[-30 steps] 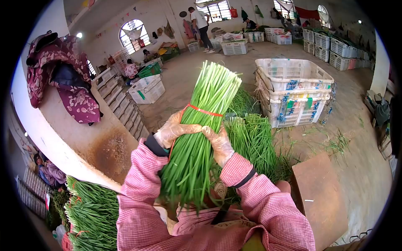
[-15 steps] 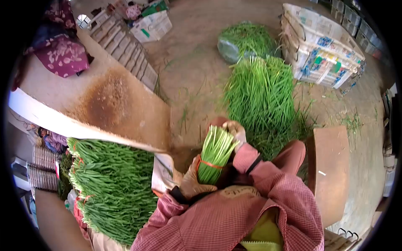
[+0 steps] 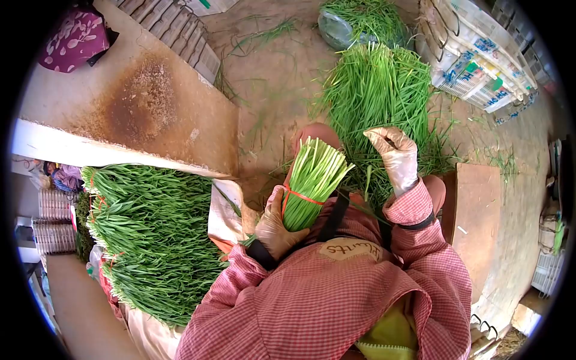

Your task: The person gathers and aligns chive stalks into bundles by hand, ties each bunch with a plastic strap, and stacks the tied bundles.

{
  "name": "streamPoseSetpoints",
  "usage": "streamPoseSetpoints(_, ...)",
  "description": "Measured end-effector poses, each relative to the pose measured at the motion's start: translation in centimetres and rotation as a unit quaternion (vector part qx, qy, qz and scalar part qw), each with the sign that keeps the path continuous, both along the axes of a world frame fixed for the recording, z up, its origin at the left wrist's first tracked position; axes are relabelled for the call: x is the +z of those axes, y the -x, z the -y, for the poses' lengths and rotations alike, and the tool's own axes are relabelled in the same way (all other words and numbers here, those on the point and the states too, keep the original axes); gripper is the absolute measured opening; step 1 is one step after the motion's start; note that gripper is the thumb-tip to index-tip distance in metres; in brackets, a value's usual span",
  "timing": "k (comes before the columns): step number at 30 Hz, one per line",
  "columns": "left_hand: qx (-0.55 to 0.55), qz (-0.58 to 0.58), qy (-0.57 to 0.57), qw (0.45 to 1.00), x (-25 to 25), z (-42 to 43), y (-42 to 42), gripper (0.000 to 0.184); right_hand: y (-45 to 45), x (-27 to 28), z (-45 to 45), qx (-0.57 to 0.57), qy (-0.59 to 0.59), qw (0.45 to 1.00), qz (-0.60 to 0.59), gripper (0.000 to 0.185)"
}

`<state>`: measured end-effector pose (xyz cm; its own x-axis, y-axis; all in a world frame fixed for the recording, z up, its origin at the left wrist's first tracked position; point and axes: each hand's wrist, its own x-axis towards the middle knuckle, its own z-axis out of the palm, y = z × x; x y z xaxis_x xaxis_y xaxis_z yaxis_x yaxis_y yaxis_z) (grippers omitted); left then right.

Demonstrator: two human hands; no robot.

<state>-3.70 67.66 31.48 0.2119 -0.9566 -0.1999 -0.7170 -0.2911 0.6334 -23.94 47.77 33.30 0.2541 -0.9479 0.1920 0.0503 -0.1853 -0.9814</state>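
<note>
My gloved left hand (image 3: 277, 227) is wrapped round a bunch of garlic chives (image 3: 313, 174), its pale cut ends pointing up and away from me. An orange-red band (image 3: 302, 197) circles the bunch just above my fingers. Off to the right, apart from the bunch, my gloved right hand (image 3: 396, 157) is raised with its fingertips pinched together. Whether anything is between those fingertips is too small to tell. Beyond it, a large loose heap of chives (image 3: 378, 90) lies on the floor. At my left, banded bunches are stacked in a thick pile (image 3: 153, 240).
A stained board (image 3: 204, 120) stands at front left, with a patterned purple cloth (image 3: 75, 42) on it. Stacked white crates (image 3: 474, 60) are at the far right. A brown board (image 3: 477, 222) is by my right knee. More greens (image 3: 366, 21) lie on a plastic bag at the back.
My right hand has left the top of the bunch and moved to the right and up, fingers pinched. My left hand still holds the bunch. The view has tilted downward.
</note>
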Motion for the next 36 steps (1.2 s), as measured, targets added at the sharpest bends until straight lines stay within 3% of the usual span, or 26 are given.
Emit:
streamPoseSetpoints(4, 0.027, -0.013, -0.008, 1.000, 0.1, -0.4, 0.7, 0.104, -0.7, 1.0, -0.2, 0.132, -0.007, 0.985, -0.113, 0.029)
streamPoseSetpoints(5, 0.029, 0.007, -0.008, 1.000, 0.3, -0.4, 0.8, 0.103, -1.2, 0.1, -0.5, 0.152, -0.057, 0.982, -0.101, 0.025)
streamPoseSetpoints(7, 0.024, 0.028, 0.003, 0.999, 0.9, -0.5, 1.0, 0.103, -1.4, -1.8, 0.3, 0.172, -0.035, 0.975, -0.139, 0.020)
streamPoseSetpoints(8, 0.018, 0.049, 0.012, 0.999, 0.9, -0.5, 1.1, 0.102, -1.4, -1.9, 1.0, 0.111, -0.007, 0.982, -0.155, 0.009)
streamPoseSetpoints(10, 0.031, 0.059, 0.023, 0.998, 0.7, -0.9, 1.3, 0.102, -0.3, -2.9, 4.4, -0.098, -0.142, 0.984, -0.043, 0.004)
streamPoseSetpoints(11, 0.038, 0.068, 0.036, 0.996, 0.5, -0.9, 1.4, 0.102, 0.7, -1.8, 5.4, -0.172, -0.034, 0.947, -0.268, 0.008)
streamPoseSetpoints(13, 0.040, 0.082, 0.033, 0.995, 0.4, -0.9, 1.6, 0.102, 1.0, -0.4, 5.6, -0.056, -0.025, 0.940, -0.334, 0.015)
streamPoseSetpoints(15, 0.040, 0.095, 0.025, 0.994, 0.7, -0.6, 1.9, 0.101, -1.1, 1.7, 2.5, 0.061, 0.135, 0.917, -0.371, 0.029)
streamPoseSetpoints(17, 0.025, 0.137, -0.039, 0.989, 1.4, -0.3, 2.3, 0.103, -2.2, 1.7, 2.1, 0.259, 0.062, 0.891, -0.368, 0.039)
streamPoseSetpoints(21, 0.037, 0.167, 0.043, 0.984, 0.5, -0.6, 2.4, 0.100, -4.3, -1.7, 2.1, 0.339, -0.034, 0.880, -0.330, 0.034)
streamPoseSetpoints(23, 0.047, 0.165, 0.029, 0.985, 0.7, -0.5, 2.5, 0.100, -4.7, -2.4, 2.0, 0.338, -0.095, 0.898, -0.265, 0.028)
streamPoseSetpoints(24, 0.050, 0.164, 0.029, 0.985, 0.6, -0.4, 2.4, 0.100, -4.7, -2.6, 1.5, 0.273, 0.090, 0.919, -0.272, 0.018)
streamPoseSetpoints(27, 0.048, 0.134, 0.035, 0.989, 0.6, -0.5, 2.0, 0.099, -2.9, -1.4, 3.2, 0.122, -0.068, 0.981, -0.136, 0.011)
streamPoseSetpoints(28, 0.027, 0.099, -0.003, 0.995, 1.0, -0.2, 1.8, 0.100, -1.1, -3.2, 5.4, 0.015, -0.043, 0.997, -0.065, 0.003)
streamPoseSetpoints(29, 0.020, 0.071, -0.037, 0.997, 1.6, -0.1, 1.2, 0.100, 1.6, -3.5, 7.1, -0.102, 0.075, 0.969, -0.212, 0.008)
streamPoseSetpoints(30, -0.008, 0.031, 0.027, 0.999, 0.8, -0.3, 0.3, 0.099, 5.5, -5.9, 9.5, -0.102, 0.114, 0.884, -0.442, 0.015)
streamPoseSetpoints(31, 0.015, -0.078, -0.063, 0.995, 3.3, 0.5, -0.3, 0.095, 8.6, -8.8, 11.0, -0.037, 0.102, 0.822, -0.559, 0.025)
streamPoseSetpoints(32, -0.009, -0.110, -0.027, 0.994, 2.0, 0.4, -1.7, 0.092, 7.4, -4.0, 7.4, 0.058, -0.081, 0.868, -0.486, 0.042)
streamPoseSetpoints(33, 0.022, -0.129, -0.020, 0.991, 2.5, 0.4, -2.4, 0.091, 9.3, -7.5, 6.4, 0.176, 0.006, 0.919, -0.354, 0.057)
streamPoseSetpoints(35, 0.052, -0.156, -0.052, 0.985, 4.5, 1.2, -3.5, 0.101, 8.5, -12.4, 2.5, 0.319, -0.032, 0.923, -0.210, 0.088)
streamPoseSetpoints(36, 0.065, -0.222, -0.037, 0.972, 5.8, 1.7, -3.2, 0.105, 4.6, -9.9, -1.2, 0.384, -0.086, 0.913, -0.105, 0.087)
